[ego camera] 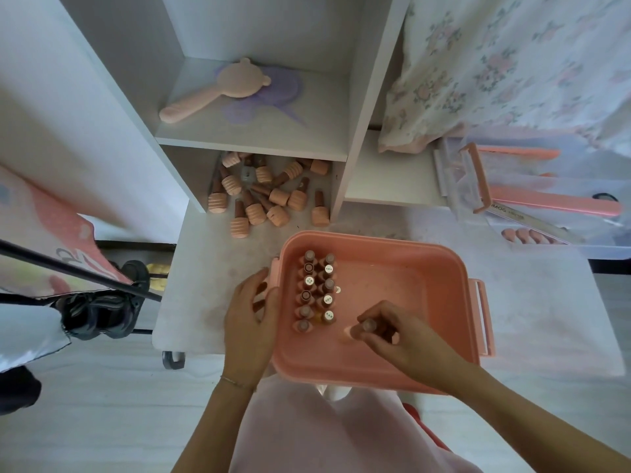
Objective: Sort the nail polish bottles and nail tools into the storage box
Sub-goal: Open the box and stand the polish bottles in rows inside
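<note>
Your two forearms reach forward from the bottom of the view over pale pink clothing on your lap. Your right hand (386,331) is inside the pink storage box (440,336), low near its front wall, with its fingers curled round the top of one nail polish bottle (368,325) that stands upright on the box floor. Your left hand (251,319) sits just outside the box, against its left wall, fingers bent round a second bottle (260,297) of which only a dark brown part shows between them.

Between your two hands, along the left side of the box, two rows of bottles (317,290) stand upright, caps up, close together. The bottle in your right hand stands just right of the nearest end of these rows.

The box rests on a white worktop (546,319). Beyond it, at the far edge of the worktop and in the lower opening of a white shelf unit (362,107), a loose heap of bottles (263,194) lies on its side, each with a ribbed peach cap. This heap is well apart from both hands.

On the shelf above lies a pink hand mirror (218,88). To the far right, a clear tray (560,247) holds pink nail files (553,203).
</note>
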